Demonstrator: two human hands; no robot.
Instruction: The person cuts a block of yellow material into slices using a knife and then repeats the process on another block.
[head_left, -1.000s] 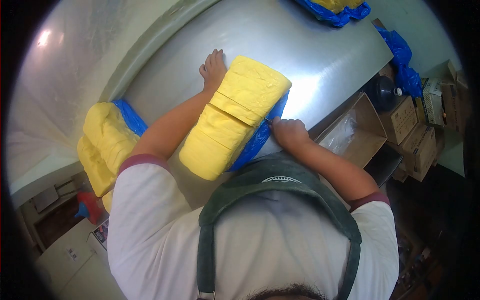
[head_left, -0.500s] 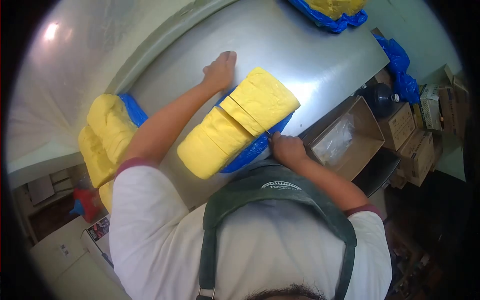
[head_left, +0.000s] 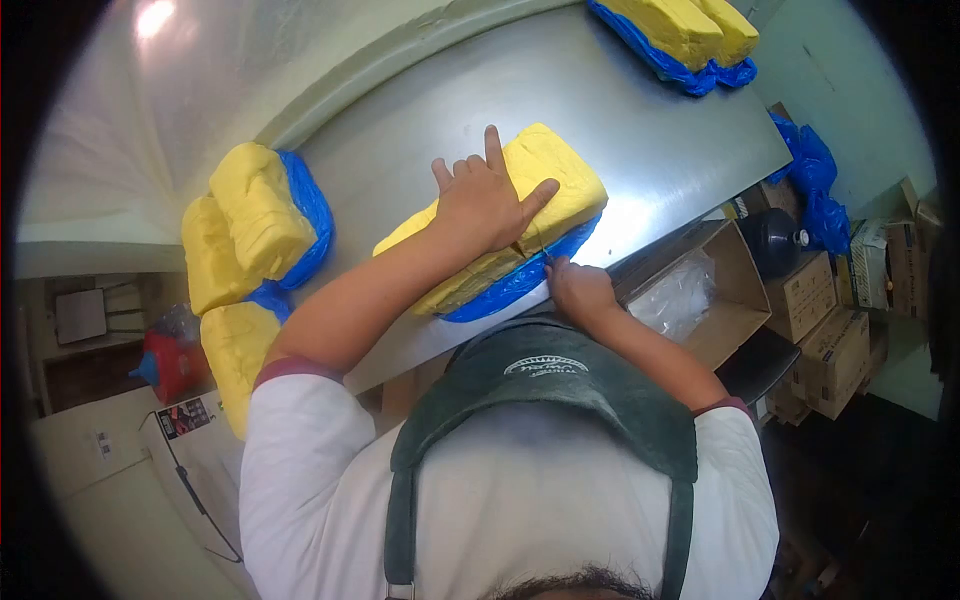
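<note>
A large block of soft yellow butter-like stuff (head_left: 562, 182), with cuts across it, lies on blue plastic (head_left: 487, 301) on a metal table (head_left: 400, 130). Over its middle my left hand (head_left: 484, 206) is spread, fingers apart, seemingly resting on the top and hiding part of it. At the block's near side, my right hand (head_left: 581, 288) is closed round the handle of a knife (head_left: 545, 254). Only a little of the knife shows, and its blade stands against or inside the block.
More yellow blocks (head_left: 258, 215) on blue plastic sit at the table's left end. Others (head_left: 672, 32) lie at the far right corner. Beside the right edge stand an open cardboard box (head_left: 735, 290) with clear plastic inside, a dark jug (head_left: 770, 240) and stacked cartons (head_left: 835, 350).
My left hand has come from beyond the block onto its top, fingers now spread. My right hand stays at the near side with the knife. The view has shifted slightly.
</note>
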